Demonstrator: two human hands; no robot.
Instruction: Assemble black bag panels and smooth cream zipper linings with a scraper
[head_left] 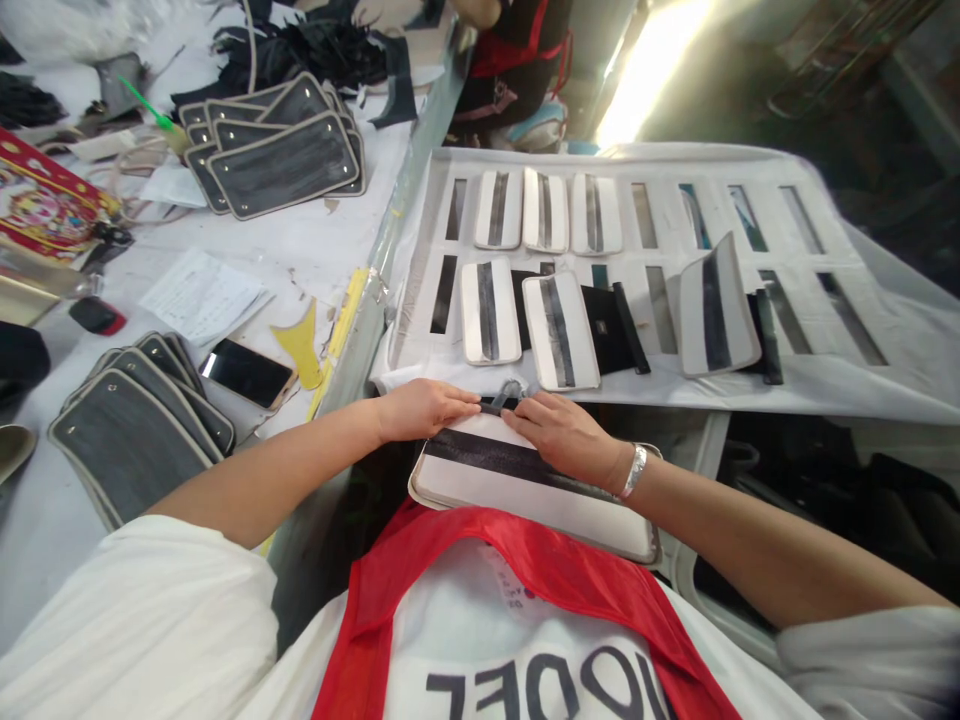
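A white panel with a black stripe (480,452) lies flat at the red apron, close to the body. My left hand (424,408) is closed at the panel's far edge, its fingertips pinching a narrow dark strip (491,408). My right hand (566,435) rests over the panel, with closed fingers on the same strip just right of the left fingertips. A small grey piece (511,390) sticks up between the hands. Part of the panel's stripe is hidden under the right hand.
Ahead stands a white slotted rack (547,160) bearing several white striped panels (489,312). On the left table (300,235) are stacked dark panels (285,165), more dark panels (142,430), a phone (247,373), papers (202,295) and a yellow piece (300,343). A person (517,60) is beyond.
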